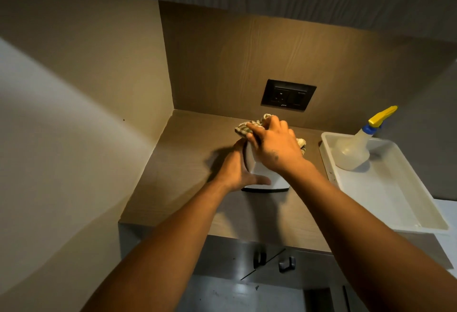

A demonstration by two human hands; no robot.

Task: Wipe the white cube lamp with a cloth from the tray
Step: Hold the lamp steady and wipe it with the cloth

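Note:
The white cube lamp stands on a dark base in the middle of the wooden counter. My left hand grips its left side, thumb across the front face. My right hand lies on top of the lamp and presses a striped beige cloth against it. The cloth bunches out past my fingers at the far left and shows again at the far right of the hand. Most of the lamp's top is hidden under hand and cloth.
A white plastic tray sits at the counter's right, holding a clear spray bottle with a yellow trigger. A black wall socket is behind the lamp. A side wall closes the left. Drawer handles lie below the counter's front edge.

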